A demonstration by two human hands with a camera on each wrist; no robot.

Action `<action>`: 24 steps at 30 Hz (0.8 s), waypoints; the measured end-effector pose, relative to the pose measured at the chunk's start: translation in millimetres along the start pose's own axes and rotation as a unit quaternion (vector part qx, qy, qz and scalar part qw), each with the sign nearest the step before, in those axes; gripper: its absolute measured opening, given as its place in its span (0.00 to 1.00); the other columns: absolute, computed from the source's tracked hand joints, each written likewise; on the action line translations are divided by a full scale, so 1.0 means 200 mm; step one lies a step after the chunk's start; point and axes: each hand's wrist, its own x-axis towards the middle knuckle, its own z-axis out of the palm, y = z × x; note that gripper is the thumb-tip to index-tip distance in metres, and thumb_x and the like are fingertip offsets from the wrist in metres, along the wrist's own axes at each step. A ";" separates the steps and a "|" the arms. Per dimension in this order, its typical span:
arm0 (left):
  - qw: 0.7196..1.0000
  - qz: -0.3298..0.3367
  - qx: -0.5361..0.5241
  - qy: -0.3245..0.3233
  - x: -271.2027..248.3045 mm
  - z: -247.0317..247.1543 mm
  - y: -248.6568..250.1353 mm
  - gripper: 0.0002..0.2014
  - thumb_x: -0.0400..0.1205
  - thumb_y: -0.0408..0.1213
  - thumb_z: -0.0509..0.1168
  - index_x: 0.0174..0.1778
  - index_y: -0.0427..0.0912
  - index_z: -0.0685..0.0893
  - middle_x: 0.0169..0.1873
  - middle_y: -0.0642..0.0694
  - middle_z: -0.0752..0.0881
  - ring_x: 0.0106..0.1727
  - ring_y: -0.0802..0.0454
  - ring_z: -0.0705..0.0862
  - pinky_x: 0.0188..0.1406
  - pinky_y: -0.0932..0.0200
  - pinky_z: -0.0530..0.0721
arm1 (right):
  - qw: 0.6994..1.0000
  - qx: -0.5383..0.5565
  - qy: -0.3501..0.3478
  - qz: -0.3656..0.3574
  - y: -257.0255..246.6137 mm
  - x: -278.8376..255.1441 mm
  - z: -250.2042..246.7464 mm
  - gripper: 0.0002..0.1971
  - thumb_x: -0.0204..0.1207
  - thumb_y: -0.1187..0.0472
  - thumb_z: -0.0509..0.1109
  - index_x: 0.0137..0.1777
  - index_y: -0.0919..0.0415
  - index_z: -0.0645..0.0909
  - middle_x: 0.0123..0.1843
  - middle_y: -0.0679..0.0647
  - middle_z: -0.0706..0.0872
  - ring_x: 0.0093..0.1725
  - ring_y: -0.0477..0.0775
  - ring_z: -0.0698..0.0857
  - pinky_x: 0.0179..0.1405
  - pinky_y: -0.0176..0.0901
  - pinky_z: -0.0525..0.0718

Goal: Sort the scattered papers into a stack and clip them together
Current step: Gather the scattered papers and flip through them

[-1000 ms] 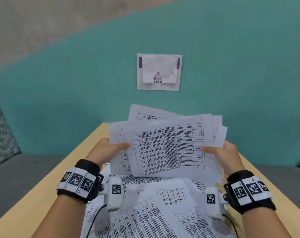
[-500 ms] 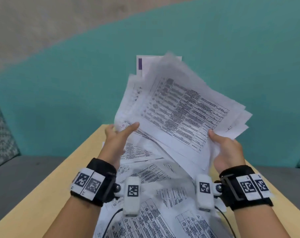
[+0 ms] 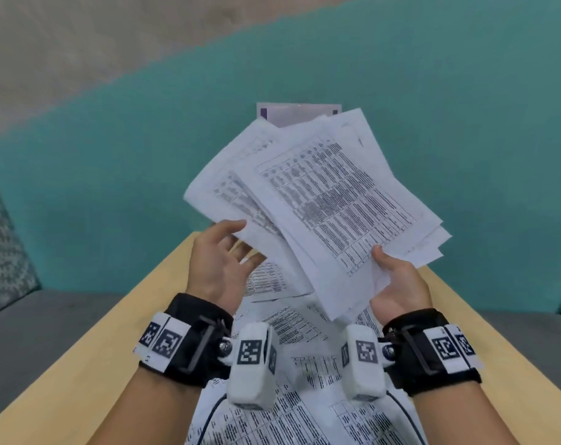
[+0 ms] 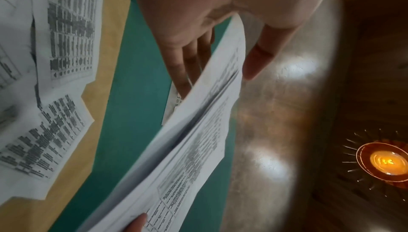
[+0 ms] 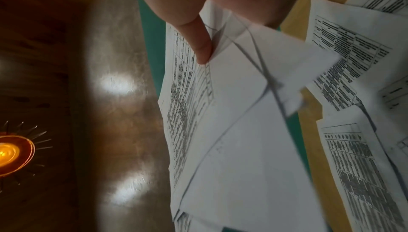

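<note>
A fanned bundle of printed papers (image 3: 321, 194) is held up above the table, tilted with its far end up to the left. My right hand (image 3: 388, 271) grips its lower right edge, thumb on the top sheet; in the right wrist view the thumb (image 5: 203, 47) presses the bundle (image 5: 232, 131). My left hand (image 3: 237, 245) is spread at the bundle's lower left corner. In the left wrist view the sheets' edge (image 4: 198, 139) runs between straight fingers (image 4: 183, 68) and thumb. More loose sheets (image 3: 292, 319) lie scattered on the wooden table (image 3: 96, 348). No clip is visible.
A teal wall stands just behind the table's far edge, with a paper notice (image 3: 298, 112) stuck on it behind the bundle. Grey seating (image 3: 31, 332) flanks the table on both sides. Bare wood shows along the table's left and right margins.
The bundle has been lifted and turned from level to steeply tilted. My left hand has loosened from gripping its left side to a spread hand at the corner. My right hand has kept its hold.
</note>
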 end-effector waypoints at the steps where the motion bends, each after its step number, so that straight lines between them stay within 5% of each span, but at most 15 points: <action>1: 1.000 -0.008 0.006 -0.014 -0.01 0.00 0.00 0.07 0.81 0.29 0.66 0.53 0.39 0.79 0.46 0.42 0.84 0.50 0.42 0.83 0.56 0.42 0.88 | 1.000 -0.008 0.004 0.000 -0.02 -0.04 0.01 0.42 0.44 0.46 0.93 0.62 0.59 0.89 0.63 0.58 0.92 0.63 0.68 0.88 0.69 0.68 0.81; 3: 0.999 -0.006 0.048 -0.010 -0.02 0.02 -0.02 0.04 0.84 0.27 0.64 0.47 0.40 0.79 0.47 0.39 0.85 0.50 0.40 0.84 0.58 0.37 0.90 | 1.000 -0.018 0.007 -0.005 -0.02 -0.05 0.00 0.25 0.64 0.49 0.85 0.59 0.60 0.90 0.60 0.59 0.93 0.60 0.67 0.90 0.66 0.65 0.84; 6: 0.990 0.028 0.138 0.014 -0.03 0.05 -0.06 0.03 0.88 0.30 0.65 0.53 0.38 0.83 0.50 0.38 0.88 0.50 0.40 0.86 0.49 0.41 0.93 | 1.000 -0.014 0.002 0.003 -0.01 -0.06 0.02 0.34 0.51 0.48 0.91 0.60 0.57 0.91 0.65 0.57 0.90 0.65 0.65 0.88 0.70 0.66 0.81; 10: 0.985 0.057 0.146 0.068 -0.01 0.04 -0.06 0.04 0.87 0.37 0.69 0.51 0.43 0.89 0.45 0.46 0.94 0.44 0.47 0.90 0.41 0.51 0.93 | 0.999 -0.004 -0.033 0.019 -0.04 -0.14 0.10 0.18 0.75 0.60 0.78 0.62 0.66 0.87 0.61 0.63 0.91 0.60 0.67 0.91 0.70 0.68 0.82; 14: 0.979 0.077 0.139 0.125 0.01 0.01 -0.04 0.05 0.87 0.44 0.69 0.54 0.48 0.86 0.48 0.49 0.91 0.47 0.48 0.87 0.39 0.51 0.89 | 0.996 0.015 -0.077 0.036 -0.05 -0.16 0.10 0.08 0.78 0.62 0.75 0.54 0.65 0.89 0.60 0.63 0.92 0.59 0.65 0.91 0.67 0.65 0.84; 19: 0.988 0.015 0.119 0.097 -0.01 0.03 -0.03 0.21 0.91 0.55 0.55 0.73 0.49 0.83 0.65 0.45 0.90 0.58 0.44 0.87 0.54 0.41 0.90 | 0.998 0.003 -0.064 0.016 -0.03 -0.15 0.11 0.20 0.64 0.61 0.82 0.57 0.65 0.89 0.60 0.62 0.93 0.58 0.64 0.92 0.66 0.65 0.86; 22: 0.989 -0.001 0.123 0.083 -0.02 0.05 -0.03 0.21 0.90 0.57 0.57 0.72 0.50 0.83 0.62 0.45 0.92 0.62 0.43 0.90 0.63 0.38 0.87 | 0.997 -0.006 -0.072 0.018 -0.02 -0.16 0.13 0.14 0.72 0.63 0.79 0.58 0.65 0.89 0.59 0.62 0.93 0.59 0.63 0.92 0.66 0.64 0.86; 24: 0.987 -0.006 0.132 0.089 -0.02 0.05 -0.03 0.23 0.88 0.57 0.62 0.74 0.48 0.80 0.64 0.45 0.91 0.63 0.41 0.90 0.59 0.40 0.88 | 0.997 -0.012 -0.079 0.024 -0.02 -0.17 0.14 0.13 0.76 0.64 0.77 0.59 0.66 0.89 0.59 0.62 0.93 0.59 0.63 0.92 0.66 0.63 0.86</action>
